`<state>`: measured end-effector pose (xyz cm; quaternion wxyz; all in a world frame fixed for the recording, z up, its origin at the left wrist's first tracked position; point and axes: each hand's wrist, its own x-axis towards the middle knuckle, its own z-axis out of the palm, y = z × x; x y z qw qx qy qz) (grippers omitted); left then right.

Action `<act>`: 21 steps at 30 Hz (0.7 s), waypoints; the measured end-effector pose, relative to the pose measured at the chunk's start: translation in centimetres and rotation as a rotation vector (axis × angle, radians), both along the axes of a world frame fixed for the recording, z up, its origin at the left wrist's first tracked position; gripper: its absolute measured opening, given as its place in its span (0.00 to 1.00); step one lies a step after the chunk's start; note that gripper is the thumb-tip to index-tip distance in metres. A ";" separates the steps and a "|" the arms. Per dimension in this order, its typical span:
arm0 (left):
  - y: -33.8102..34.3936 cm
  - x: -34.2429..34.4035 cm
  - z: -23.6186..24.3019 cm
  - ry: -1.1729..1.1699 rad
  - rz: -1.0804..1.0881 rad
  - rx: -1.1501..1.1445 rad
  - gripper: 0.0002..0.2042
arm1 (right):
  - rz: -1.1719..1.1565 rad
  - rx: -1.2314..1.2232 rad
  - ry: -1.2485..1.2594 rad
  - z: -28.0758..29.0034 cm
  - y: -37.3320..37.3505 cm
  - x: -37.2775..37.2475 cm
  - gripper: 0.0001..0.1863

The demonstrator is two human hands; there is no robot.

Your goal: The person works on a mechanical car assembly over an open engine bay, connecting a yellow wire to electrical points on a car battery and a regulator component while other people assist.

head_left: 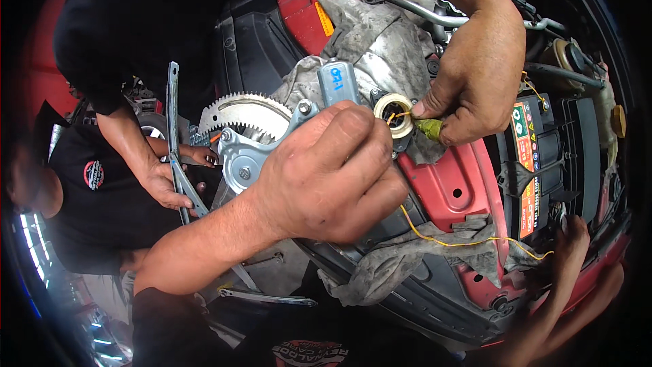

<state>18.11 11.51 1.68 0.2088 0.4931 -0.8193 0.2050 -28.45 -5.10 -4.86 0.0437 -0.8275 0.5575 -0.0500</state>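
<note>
My left hand [333,170] comes in from the lower left, its fingers curled closed over a metal window regulator motor [337,83]. Whatever the fingertips grip is hidden behind them. Against the motor's left side sits a large toothed gear segment [248,110]. Just past my fingers is a cream plastic ring [384,102], with a yellow strand poking out of its opening. Another length of yellow wire [435,238] runs out from under my hand to the right. From the top, a co-worker's hand [475,78] pinches a yellow-green scrap [429,128] beside the ring. My right hand is not in view.
Grey rags [380,275] lie over the red car's body [441,190]. A battery [564,156] stands at the right, where another person's hand [576,232] reaches in. Co-workers at the left hold a long metal arm [173,109]. More metal bars [268,297] lie below.
</note>
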 end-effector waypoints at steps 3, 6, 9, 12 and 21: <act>-0.1 0.3 -0.4 -0.005 0.003 0.032 0.12 | -0.009 0.007 -0.084 0.2 0.3 1.0 0.10; -0.1 0.4 -0.6 -0.003 0.002 0.046 0.12 | -0.036 0.018 -0.058 0.0 0.1 0.4 0.09; -0.2 0.3 -0.4 -0.027 0.000 0.049 0.12 | -0.021 0.030 -0.034 0.0 0.1 0.1 0.10; -0.2 0.4 -0.4 -0.031 -0.007 0.058 0.12 | -0.061 0.066 -0.029 0.2 0.0 0.2 0.10; 0.0 0.2 -0.4 -0.001 0.000 0.077 0.12 | -0.038 0.035 -0.046 0.1 0.1 0.2 0.10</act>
